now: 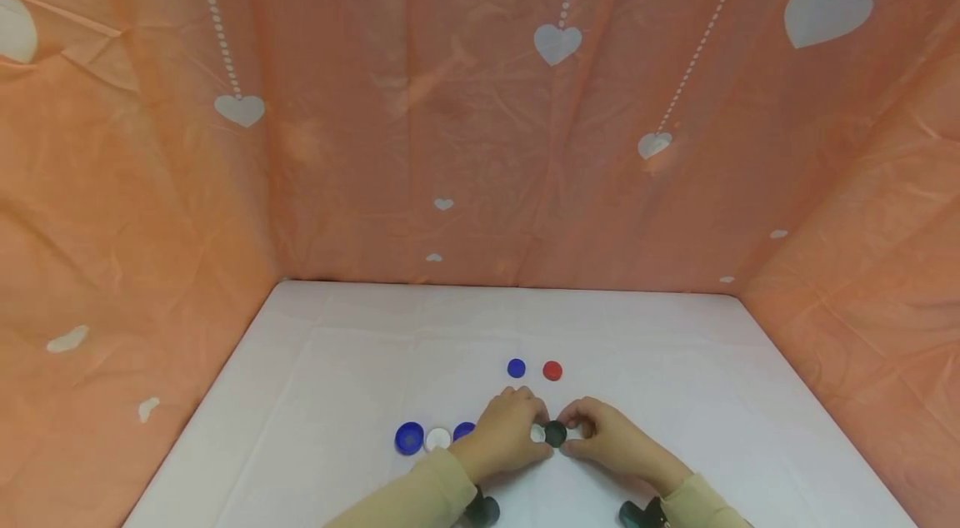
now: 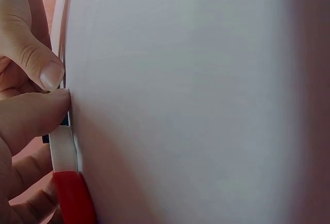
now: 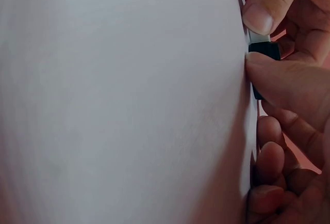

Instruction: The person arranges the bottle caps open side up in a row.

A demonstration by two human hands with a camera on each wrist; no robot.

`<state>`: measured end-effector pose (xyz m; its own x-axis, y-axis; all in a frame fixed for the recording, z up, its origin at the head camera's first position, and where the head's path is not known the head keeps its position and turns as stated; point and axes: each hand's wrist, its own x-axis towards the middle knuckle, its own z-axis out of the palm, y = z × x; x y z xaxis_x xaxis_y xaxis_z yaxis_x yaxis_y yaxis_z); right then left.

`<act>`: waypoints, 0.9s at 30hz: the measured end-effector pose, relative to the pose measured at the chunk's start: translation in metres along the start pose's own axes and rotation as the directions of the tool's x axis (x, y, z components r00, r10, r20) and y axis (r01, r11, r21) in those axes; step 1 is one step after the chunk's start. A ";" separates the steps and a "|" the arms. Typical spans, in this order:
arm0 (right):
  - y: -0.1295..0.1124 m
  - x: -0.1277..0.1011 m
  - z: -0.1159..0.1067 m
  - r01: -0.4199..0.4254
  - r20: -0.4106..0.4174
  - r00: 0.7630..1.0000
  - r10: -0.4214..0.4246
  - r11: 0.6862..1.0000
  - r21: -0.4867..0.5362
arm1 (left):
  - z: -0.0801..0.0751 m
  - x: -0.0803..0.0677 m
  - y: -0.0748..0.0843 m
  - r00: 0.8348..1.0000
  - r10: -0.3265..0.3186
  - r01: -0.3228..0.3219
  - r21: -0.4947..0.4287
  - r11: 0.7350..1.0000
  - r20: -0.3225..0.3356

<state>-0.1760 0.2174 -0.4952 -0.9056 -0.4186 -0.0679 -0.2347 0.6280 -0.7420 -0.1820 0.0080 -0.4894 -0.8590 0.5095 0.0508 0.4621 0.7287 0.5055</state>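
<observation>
A white counter (image 1: 360, 361) stands inside orange sheeting (image 1: 150, 178) printed with white hearts. At its near edge the left hand (image 1: 506, 432) and right hand (image 1: 607, 436) meet, both curled around a dark green cap (image 1: 555, 433) lying flat on the counter between them. The left grip also pinches a small white cap (image 1: 537, 432) just beside it; the right grip pinches the dark cap from its own side. Left of the hands lie a large blue cap (image 1: 409, 437), a white cap (image 1: 438, 438) and another blue cap (image 1: 463, 430). Beyond sit a small blue cap (image 1: 516, 368) and a red cap (image 1: 552, 371).
</observation>
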 end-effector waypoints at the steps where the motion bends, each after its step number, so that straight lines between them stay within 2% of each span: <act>1: 0.000 0.000 0.000 0.000 0.001 1.000 0.000 1.000 0.002 | 0.000 0.000 0.000 1.000 0.000 0.000 0.002 1.000 0.001; 6: -0.002 -0.001 -0.004 -0.007 0.029 1.000 0.008 1.000 -0.001 | -0.001 0.001 0.001 1.000 0.004 -0.004 0.004 1.000 0.015; 9: -0.004 0.000 -0.010 -0.010 0.064 0.998 0.010 1.000 -0.009 | -0.006 0.000 -0.001 0.999 -0.008 0.011 -0.068 0.998 0.050; 11: -0.005 0.003 -0.015 -0.016 0.077 0.997 0.017 1.000 -0.005 | -0.013 0.000 -0.003 0.995 -0.039 0.051 -0.141 0.989 0.089; 14: -0.008 0.009 -0.019 -0.029 0.071 0.997 0.026 0.999 0.041 | -0.025 0.003 -0.010 0.988 -0.087 0.113 -0.219 0.969 0.127; 17: -0.013 0.018 -0.020 -0.033 0.033 0.999 0.030 0.996 0.084 | -0.038 0.007 -0.019 0.983 -0.134 0.167 -0.295 0.941 0.127; 18: -0.014 0.022 -0.020 -0.029 0.017 0.999 0.027 0.995 0.093 | -0.042 0.008 -0.023 0.982 -0.148 0.179 -0.329 0.927 0.118; 22: -0.023 0.038 -0.015 -0.020 -0.047 0.999 0.026 0.993 0.115 | -0.055 0.014 -0.037 0.975 -0.200 0.222 -0.486 0.845 0.098; 23: -0.025 0.042 -0.014 -0.020 -0.055 0.998 0.026 0.993 0.114 | -0.057 0.016 -0.040 0.974 -0.207 0.224 -0.505 0.834 0.091; 24: -0.027 0.046 -0.013 -0.017 -0.065 0.998 0.024 0.994 0.106 | -0.059 0.018 -0.043 0.975 -0.206 0.219 -0.517 0.828 0.083; 27: -0.033 0.060 -0.011 -0.010 -0.087 0.996 0.015 0.998 0.066 | -0.062 0.023 -0.050 0.978 -0.197 0.203 -0.499 0.842 0.065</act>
<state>-0.2262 0.1791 -0.4674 -0.9364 -0.3504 -0.0212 -0.2021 0.5877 -0.7834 -0.2389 -0.0450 -0.4604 -0.9170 0.3844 -0.1063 0.1044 0.4888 0.8662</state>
